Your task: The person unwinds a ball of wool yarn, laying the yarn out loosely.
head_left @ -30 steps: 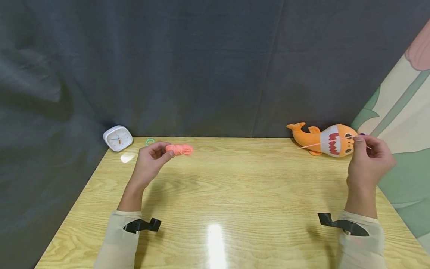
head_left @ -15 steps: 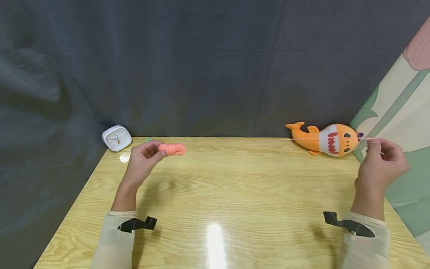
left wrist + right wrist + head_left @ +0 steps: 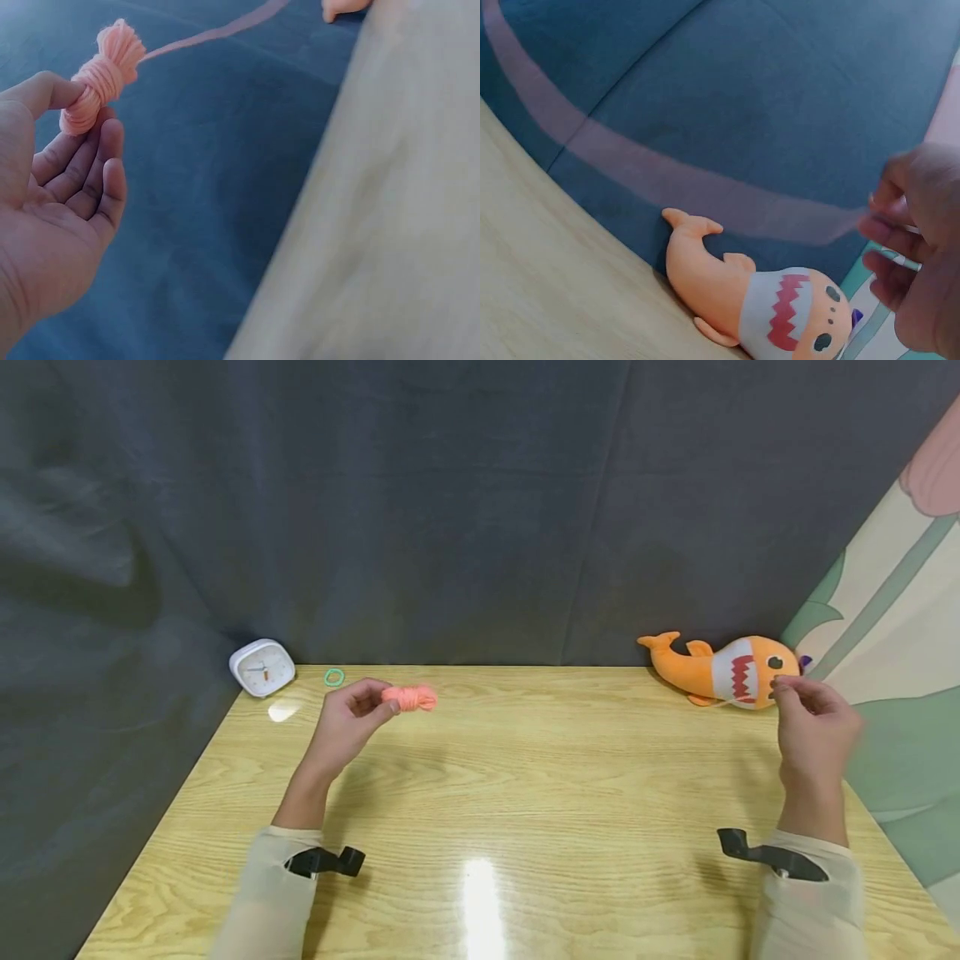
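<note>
Thumb and fingers of my left hand (image 3: pixel 351 727) pinch a small bundle of coral-pink yarn (image 3: pixel 411 697) above the table's left half. In the left wrist view the yarn bundle (image 3: pixel 101 79) is wrapped round its middle, and a strand (image 3: pixel 217 34) runs off from its looped end. My right hand (image 3: pixel 816 722), far to the right, pinches the other part of that strand between thumb and forefinger. The right wrist view shows the yarn strand (image 3: pixel 652 169) as a wide, blurred, sagging band reaching the right fingertips. Behind the right hand lies an orange plush shark (image 3: pixel 686 672), its face partly covered in the head view.
A white alarm clock (image 3: pixel 262 668) stands at the table's back left corner. Near it lies a small green ring (image 3: pixel 334 677). A dark curtain (image 3: pixel 420 510) hangs behind the wooden table (image 3: pixel 525 793), and a patterned cloth (image 3: pixel 900 635) hangs at the right.
The hands first spread apart, pulling the strand straight, then came back inward; the strand now hangs slack. The green ring, partly covered half a second ago, shows again. Both hands kept their hold.
</note>
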### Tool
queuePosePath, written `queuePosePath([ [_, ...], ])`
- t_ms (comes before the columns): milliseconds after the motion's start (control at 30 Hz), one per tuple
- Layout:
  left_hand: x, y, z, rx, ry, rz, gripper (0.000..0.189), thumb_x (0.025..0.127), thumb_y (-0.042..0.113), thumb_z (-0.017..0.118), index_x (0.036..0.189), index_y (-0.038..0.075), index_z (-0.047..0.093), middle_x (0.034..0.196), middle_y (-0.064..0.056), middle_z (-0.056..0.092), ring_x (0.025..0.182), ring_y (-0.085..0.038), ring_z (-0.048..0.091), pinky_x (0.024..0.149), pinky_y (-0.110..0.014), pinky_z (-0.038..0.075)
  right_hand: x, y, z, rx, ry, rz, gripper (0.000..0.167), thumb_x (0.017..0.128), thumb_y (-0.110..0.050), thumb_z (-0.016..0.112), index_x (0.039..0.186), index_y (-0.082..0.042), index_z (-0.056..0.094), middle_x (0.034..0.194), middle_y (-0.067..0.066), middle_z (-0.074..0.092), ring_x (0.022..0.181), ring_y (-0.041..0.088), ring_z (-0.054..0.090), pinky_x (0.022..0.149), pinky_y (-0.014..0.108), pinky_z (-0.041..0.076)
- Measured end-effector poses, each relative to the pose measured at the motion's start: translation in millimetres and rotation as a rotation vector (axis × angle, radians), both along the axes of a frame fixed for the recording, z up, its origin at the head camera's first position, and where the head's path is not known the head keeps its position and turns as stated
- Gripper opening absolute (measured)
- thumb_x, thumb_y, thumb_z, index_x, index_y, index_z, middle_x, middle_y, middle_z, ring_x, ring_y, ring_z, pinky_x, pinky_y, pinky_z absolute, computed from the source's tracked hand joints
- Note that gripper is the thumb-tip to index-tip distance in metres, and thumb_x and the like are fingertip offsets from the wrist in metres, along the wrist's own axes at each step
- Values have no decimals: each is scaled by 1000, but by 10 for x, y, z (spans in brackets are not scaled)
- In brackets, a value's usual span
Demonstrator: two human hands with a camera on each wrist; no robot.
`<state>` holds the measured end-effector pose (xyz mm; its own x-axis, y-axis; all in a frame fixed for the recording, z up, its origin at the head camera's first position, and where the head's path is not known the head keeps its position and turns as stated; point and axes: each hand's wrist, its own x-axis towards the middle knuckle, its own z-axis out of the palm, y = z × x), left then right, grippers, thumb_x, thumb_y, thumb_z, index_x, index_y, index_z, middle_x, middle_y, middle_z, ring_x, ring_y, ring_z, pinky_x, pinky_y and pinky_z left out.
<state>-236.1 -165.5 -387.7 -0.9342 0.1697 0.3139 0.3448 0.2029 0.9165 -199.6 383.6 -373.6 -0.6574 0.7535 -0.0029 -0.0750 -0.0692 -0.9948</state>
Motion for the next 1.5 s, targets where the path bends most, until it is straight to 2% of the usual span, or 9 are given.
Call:
queuePosePath([
  [133,-35,133,-104,-33,-37,-38,23,96,18,75,110,-1,71,96,9,70,81,-8,62,73,-21,54,-34,-28,-16,-15,-33,-6,14,95,-9,67,94,-13,80,91,-13,67,88,6,50,61,15,38],
  [300,-34,243,-172,-64,-67,-64,19,97,13,73,111,0,71,98,1,69,82,-11,63,72,-22,53,-68,-194,19,35,32,52,13,96,-8,67,97,-11,79,91,-12,70,89,6,55,64,11,42],
  [600,-1,277,-165,-83,-57,-61,18,97,11,72,112,1,72,102,-4,70,87,-11,65,76,-22,55,-127,-895,-3,292,263,404,16,98,-5,68,111,2,75,101,-9,75,97,6,67,82,9,53],
  [700,7,269,-158,-76,-52,-66,18,97,10,72,112,1,71,103,-4,70,88,-11,65,77,-22,55,-140,-1195,-50,375,302,548,21,99,-4,67,116,7,71,105,-10,75,98,5,68,85,10,54],
  [833,10,270,-145,-61,-36,-84,18,97,10,72,111,0,71,102,-5,69,89,-11,65,78,-22,55,-188,-1551,-138,472,293,697,24,101,-7,65,120,7,69,108,-14,73,101,5,67,87,11,53],
  [933,8,273,-135,-58,-23,-94,18,97,12,73,111,0,71,101,-5,69,89,-12,65,79,-23,55,-243,-1784,-196,473,299,786,22,101,-7,65,119,4,70,111,-9,72,103,6,67,89,13,53],
  [1167,24,277,-105,-61,-18,-90,18,97,12,73,111,1,72,100,-5,69,90,-12,66,81,-23,56,-301,-2241,-280,446,321,942,23,101,-6,65,121,5,69,120,20,70,107,6,66,96,18,52],
  [1400,32,314,-108,-60,-26,-102,19,97,12,73,113,1,71,103,-5,70,91,-13,66,82,-24,56,-286,-2539,-357,437,332,1014,23,100,-6,66,121,3,70,119,20,71,111,25,67,98,25,53],
  [1500,37,338,-113,-61,-33,-106,19,97,12,73,113,1,71,102,-4,70,90,-12,65,80,-24,55,-279,-2617,-374,432,334,1033,22,99,-6,67,120,2,70,119,19,71,112,28,67,98,29,54],
])
